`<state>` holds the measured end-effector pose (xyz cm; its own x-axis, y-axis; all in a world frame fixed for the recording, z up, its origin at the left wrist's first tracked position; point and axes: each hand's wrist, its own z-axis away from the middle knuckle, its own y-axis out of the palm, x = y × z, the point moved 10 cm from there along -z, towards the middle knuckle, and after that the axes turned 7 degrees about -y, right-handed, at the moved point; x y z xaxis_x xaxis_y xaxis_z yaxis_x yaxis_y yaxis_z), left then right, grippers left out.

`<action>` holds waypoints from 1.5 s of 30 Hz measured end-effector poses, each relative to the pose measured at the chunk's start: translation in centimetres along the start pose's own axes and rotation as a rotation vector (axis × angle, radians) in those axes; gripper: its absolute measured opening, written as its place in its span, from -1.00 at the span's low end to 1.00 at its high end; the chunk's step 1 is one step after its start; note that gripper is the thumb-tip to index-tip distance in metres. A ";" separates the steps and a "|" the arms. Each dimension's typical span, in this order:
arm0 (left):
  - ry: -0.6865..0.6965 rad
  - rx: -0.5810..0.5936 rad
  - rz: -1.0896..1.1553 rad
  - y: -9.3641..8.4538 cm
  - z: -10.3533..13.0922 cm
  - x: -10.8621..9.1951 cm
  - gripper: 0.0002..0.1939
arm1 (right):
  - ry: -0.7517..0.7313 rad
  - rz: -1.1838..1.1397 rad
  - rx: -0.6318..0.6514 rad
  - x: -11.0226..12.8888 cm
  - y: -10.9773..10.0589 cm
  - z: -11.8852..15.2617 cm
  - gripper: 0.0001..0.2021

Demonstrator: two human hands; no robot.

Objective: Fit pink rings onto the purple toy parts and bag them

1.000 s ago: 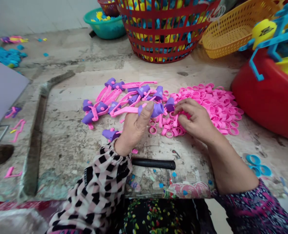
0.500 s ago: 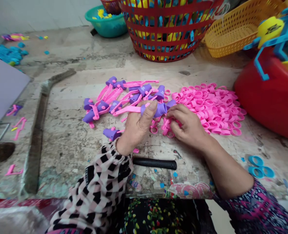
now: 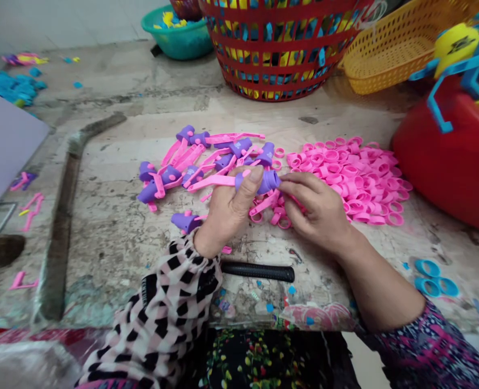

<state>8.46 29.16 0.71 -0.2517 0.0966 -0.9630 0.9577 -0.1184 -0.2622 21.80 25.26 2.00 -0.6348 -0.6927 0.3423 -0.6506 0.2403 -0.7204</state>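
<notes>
In my left hand (image 3: 227,213) is a purple plastic cup-shaped part (image 3: 268,182) with a long pink handle, its ringed open end pointing right. The thumb lies across the purple body. My right hand (image 3: 318,208) is closed, fingertips at that open end. A pink plastic piece (image 3: 264,203) sticks out to the left from under its fingers; the rest of it is hidden. Beyond my left hand lie several similar purple parts with pink handles (image 3: 170,175). One more purple part (image 3: 186,221) lies by my left wrist. A heap of pink rings (image 3: 356,178) spreads behind my right hand.
A black tool handle (image 3: 259,271) lies near the front edge, with blue rings (image 3: 427,286) to the right. A bent metal bar (image 3: 63,232) stretches along the left. Behind stand a red basket (image 3: 280,70), yellow basket (image 3: 369,75), green bowl (image 3: 182,43) and red tub (image 3: 445,162).
My right fingertips have come up to the open end of the purple part. A purple piece by them is out of sight, and the pink piece now points left. My left hand stays nearly still.
</notes>
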 end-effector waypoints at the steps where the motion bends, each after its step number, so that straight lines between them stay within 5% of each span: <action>1: 0.004 -0.005 -0.005 0.0 0.0 -0.1 -0.52 | 0.043 0.065 -0.018 -0.7 -0.4 0.1 -0.69; 6: 0.048 -0.019 -0.029 -0.1 0.1 -0.6 -0.56 | 0.258 0.346 0.120 -4.1 0.1 0.7 -0.77; 12: -0.027 0.025 0.058 0.3 -0.1 0.4 -0.52 | 0.274 0.432 0.360 -4.4 2.2 1.0 -0.70; 23: 0.037 0.003 0.019 0.1 -0.1 -0.2 -0.54 | 0.308 0.377 0.402 -4.5 2.3 1.1 -0.69; 28: -0.038 0.027 0.001 0.3 0.0 0.6 -0.49 | 0.262 0.308 0.462 -3.5 2.9 1.1 -0.75; 45: -0.026 0.027 -0.065 0.4 0.0 0.2 -0.46 | 0.289 0.443 0.593 -3.6 3.1 1.4 -0.75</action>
<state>8.81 29.15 0.38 -0.3174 0.0792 -0.9450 0.9351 -0.1394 -0.3257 22.69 27.51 -2.28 -0.9184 -0.3942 0.0330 -0.0332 -0.0064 -0.9994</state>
